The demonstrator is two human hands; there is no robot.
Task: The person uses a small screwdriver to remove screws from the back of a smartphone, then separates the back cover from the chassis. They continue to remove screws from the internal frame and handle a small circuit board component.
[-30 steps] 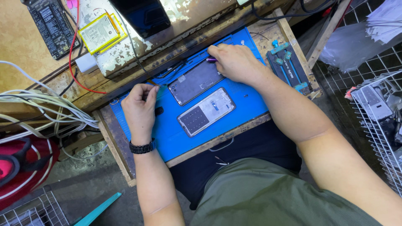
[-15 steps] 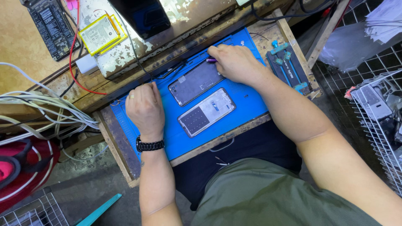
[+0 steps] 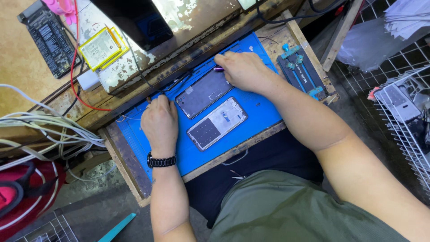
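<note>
Entry: I log the phone frame (image 3: 204, 92) opened on the blue mat (image 3: 264, 112), screen panel (image 3: 217, 123) just nearer; right hand (image 3: 244, 69) pinches a purple-tipped tool (image 3: 218, 69), left hand (image 3: 160, 122) curled, contents indiscernible; reassembly outstanding.

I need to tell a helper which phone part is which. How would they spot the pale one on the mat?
Find the blue mat between the hands. Two flat phone parts lie there side by side. The pale, silver-white panel lies nearer the person; the dark grey frame lies farther away.
</note>
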